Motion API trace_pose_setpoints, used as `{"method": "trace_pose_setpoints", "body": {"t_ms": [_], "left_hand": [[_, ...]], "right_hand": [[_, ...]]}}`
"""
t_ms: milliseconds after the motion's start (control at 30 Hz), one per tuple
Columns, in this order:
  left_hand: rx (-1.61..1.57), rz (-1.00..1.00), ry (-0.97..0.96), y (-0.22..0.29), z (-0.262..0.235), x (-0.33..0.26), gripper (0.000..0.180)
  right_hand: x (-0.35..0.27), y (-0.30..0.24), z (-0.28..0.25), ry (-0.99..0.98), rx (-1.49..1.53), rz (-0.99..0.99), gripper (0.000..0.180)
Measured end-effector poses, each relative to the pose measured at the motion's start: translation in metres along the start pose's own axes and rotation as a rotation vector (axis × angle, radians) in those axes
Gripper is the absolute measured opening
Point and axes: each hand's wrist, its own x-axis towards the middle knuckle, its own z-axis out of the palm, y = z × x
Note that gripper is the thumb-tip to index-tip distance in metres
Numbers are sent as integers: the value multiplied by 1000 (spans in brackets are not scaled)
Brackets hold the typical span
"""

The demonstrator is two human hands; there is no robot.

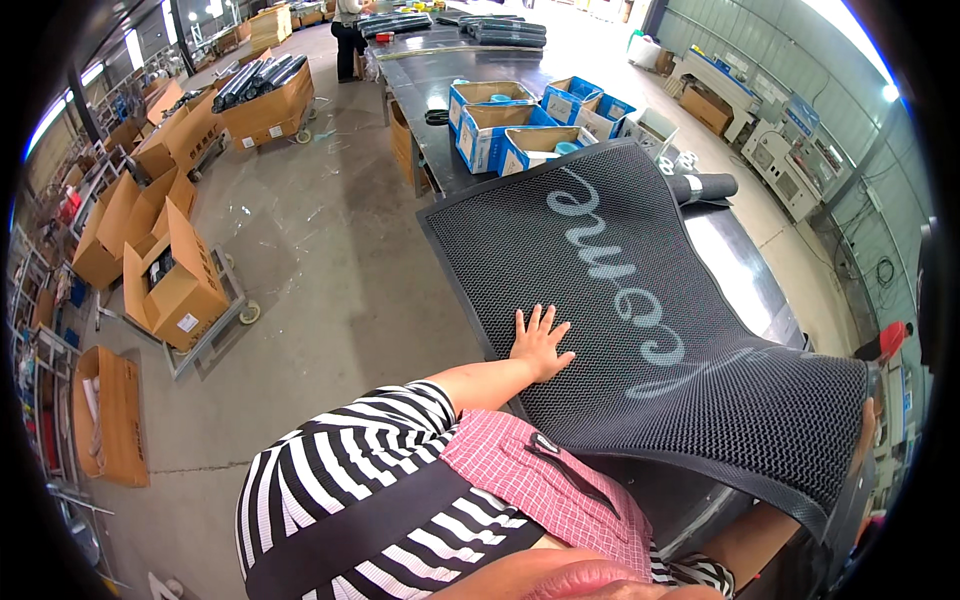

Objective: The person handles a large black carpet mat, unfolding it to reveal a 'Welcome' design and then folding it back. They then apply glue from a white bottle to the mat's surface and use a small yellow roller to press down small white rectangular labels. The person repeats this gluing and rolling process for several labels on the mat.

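Note:
A dark grey rubber floor mat (620, 270) with a zigzag mesh, a plain border and pale script lettering lies across the table, partly lifted. My left hand (541, 345) rests flat on the mesh near its left border, fingers spread. At the far right, my right hand (866, 428) grips the mat's raised end from behind; most of its fingers are hidden by the mat. Between the hands the mat bends in a wave, and its near right corner hangs off the tabletop.
Blue-and-white open boxes (507, 130) stand on the dark table (425, 75) beyond the mat, beside a rolled black mat (705, 187). More dark rolls (505, 32) lie farther back, near a standing person (348, 40). Cardboard cartons (175, 280) on wheeled trolleys line the left; machines (790, 150) stand right.

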Motion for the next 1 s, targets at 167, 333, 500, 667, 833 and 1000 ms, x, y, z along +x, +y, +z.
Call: {"method": "trace_pose_setpoints", "body": {"t_ms": [167,333,500,667,833,1000], "left_hand": [[8,-10,-5,-3,-2,-2,71],[-13,2,-1,3,-1,-1,70],[-7,23,36,2,0,-2,70],[-1,7,-10,0,-4,-4,71],[18,4,-35,2,-5,-4,70],[29,-4,-66,4,-8,-4,71]], "right_hand": [[8,61,24,165,-192,-306,35],[37,134,-18,110,-262,-109,33],[2,266,1,242,13,121,41],[-42,328,-54,226,-54,219,37],[-47,319,-44,147,-148,198,36],[-54,338,-47,177,-62,119,32]]}}
